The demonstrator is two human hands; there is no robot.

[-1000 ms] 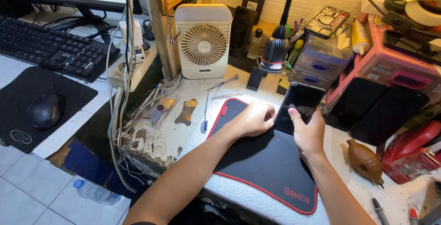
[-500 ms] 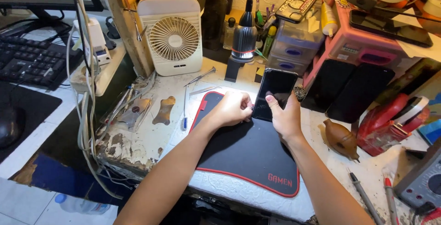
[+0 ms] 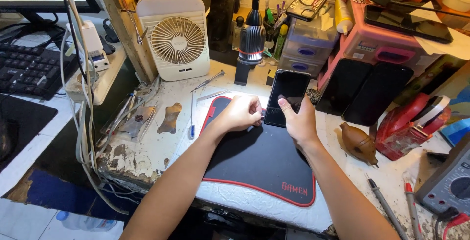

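Right hand: the right hand [image 3: 299,122] props a dark smartphone [image 3: 287,97] upright on its lower edge, thumb on the glass, fingers behind it.
Left hand: the left hand [image 3: 240,113] is curled, fingertips at the phone's lower left edge; what they pinch cannot be told.
Change: over the last second the view has closed in while both hands have stayed on the phone, so the work at that edge looks ongoing.
Phone place: on the far end of the black red-edged mat [image 3: 259,156], under the lamp [image 3: 252,36].
Counts: 1 mat, 1 white fan [image 3: 177,36], 2 dark phones [image 3: 364,92] leaning to the right, 1 brown blower [image 3: 359,143].
Desk: the desk [image 3: 147,147] is white and worn, with metal tools [image 3: 134,117] at left.
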